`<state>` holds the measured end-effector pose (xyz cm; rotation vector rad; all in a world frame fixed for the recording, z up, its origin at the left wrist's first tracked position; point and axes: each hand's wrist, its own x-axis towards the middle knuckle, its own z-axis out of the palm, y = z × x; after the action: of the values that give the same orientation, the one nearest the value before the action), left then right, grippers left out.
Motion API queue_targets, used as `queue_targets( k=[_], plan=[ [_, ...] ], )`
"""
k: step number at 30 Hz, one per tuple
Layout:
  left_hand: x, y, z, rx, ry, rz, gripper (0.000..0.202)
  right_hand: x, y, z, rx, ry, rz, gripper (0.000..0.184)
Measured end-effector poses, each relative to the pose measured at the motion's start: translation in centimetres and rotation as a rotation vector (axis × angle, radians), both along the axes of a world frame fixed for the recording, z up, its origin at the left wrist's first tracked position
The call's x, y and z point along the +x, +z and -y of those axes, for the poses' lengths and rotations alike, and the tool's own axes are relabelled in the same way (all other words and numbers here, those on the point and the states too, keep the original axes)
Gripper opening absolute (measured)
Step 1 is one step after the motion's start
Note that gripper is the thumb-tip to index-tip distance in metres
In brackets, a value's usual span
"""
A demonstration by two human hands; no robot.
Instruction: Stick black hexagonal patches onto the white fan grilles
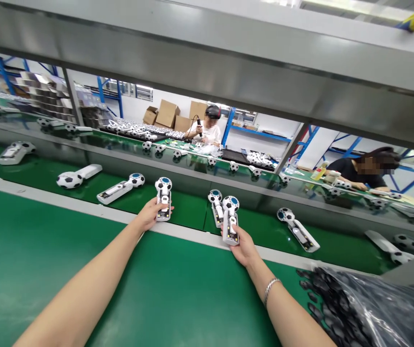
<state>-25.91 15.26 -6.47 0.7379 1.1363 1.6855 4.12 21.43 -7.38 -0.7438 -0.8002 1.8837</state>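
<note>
Head view only. Left hand (151, 215) at centre frame, fingers wrapped round the handle of a white soccer-ball-headed device (164, 197), ball end pointing up-frame, resting on the green belt (188, 209) just past the grey rail (94, 208). Right hand (242, 246) right of centre, fingers closed on the lower handle of a second device (230, 219), open compartment facing up; a third device (216, 205) lying just beside it, touching or nearly so. More of the same strung along the belt from upper left to right. Green table (47, 260) in the foreground; clear bag of small black parts (366, 303) at lower right. Two other people seated at the far line, upper centre and right. Judged light, rigid moulded plastic, smooth and a bit slippery; open insides likely delicate. Best taken by the handle sides, clear of the compartment.
</note>
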Motion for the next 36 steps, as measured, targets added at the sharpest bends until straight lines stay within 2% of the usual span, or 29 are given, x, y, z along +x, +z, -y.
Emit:
queue_targets(
  k=[9,19,24,27,32,36],
  plan=[
    [-0.1,0.0,-0.1,-0.003,-0.001,0.002,0.036,-0.1,0.3,0.4,0.047,-0.089,0.019,0.015],
    [0.0,0.0,-0.2,-0.007,-0.022,-0.014,0.037,-0.6,0.4,1.8,0.175,-0.131,0.122,0.056],
    [-0.3,-0.2,-0.5,-0.01,-0.054,-0.039,0.039,-1.0,0.4,2.0,0.197,-0.116,0.17,0.066],
    [-0.4,-0.2,-0.4,-0.014,-0.071,-0.072,0.04,-1.1,0.3,2.0,0.184,-0.111,0.185,0.067],
    [0.2,-0.2,-1.1,0.001,-0.062,-0.203,0.036,-1.4,0.0,1.4,0.145,-0.09,0.197,0.056],
    [0.6,-0.8,-3.3,0.007,0.097,-0.38,0.032,-2.6,-0.4,-0.3,0.181,-0.121,0.286,0.049]
  ],
)
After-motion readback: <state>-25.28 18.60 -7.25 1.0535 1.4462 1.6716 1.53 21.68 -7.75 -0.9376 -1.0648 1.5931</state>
